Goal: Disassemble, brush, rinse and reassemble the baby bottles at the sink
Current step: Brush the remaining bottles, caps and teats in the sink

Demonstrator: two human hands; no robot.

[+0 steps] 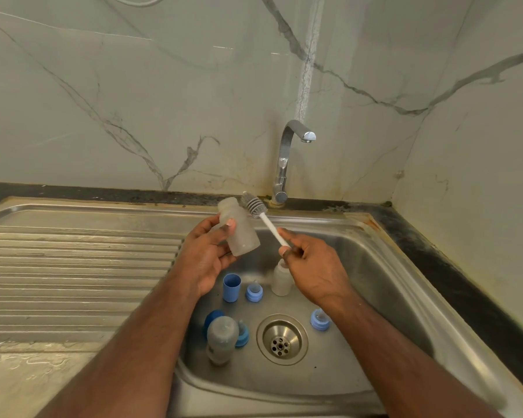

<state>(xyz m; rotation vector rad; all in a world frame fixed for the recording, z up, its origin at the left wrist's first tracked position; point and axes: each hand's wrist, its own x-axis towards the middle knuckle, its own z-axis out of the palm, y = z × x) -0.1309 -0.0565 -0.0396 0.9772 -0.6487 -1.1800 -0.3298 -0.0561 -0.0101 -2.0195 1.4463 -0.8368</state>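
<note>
Above the stainless-steel sink basin (384, 267), the left hand (207, 254) held a frosted clear plastic baby bottle (239, 227) tilted, fingers curled round its body and thumb pressed on its side. Just beside it, the right hand (310, 263) pinched the white handle of a grey ribbed silicone bottle brush (255, 206) between thumb and fingertips, the brush head up beside the bottle's neck, outside the bottle. Down on the basin floor stood a blue plastic cap (231, 287), a light-blue collar with its teat (254, 291) next to it, and a second frosted bottle (281, 280) partly behind the right hand. Nearer the round metal drain (282, 339) lay a third frosted bottle (222, 337) on blue parts, and another light-blue teat collar (320, 319) sat on the drain's far side. Behind the basin, the chrome tap (286, 158) was dry.
</note>
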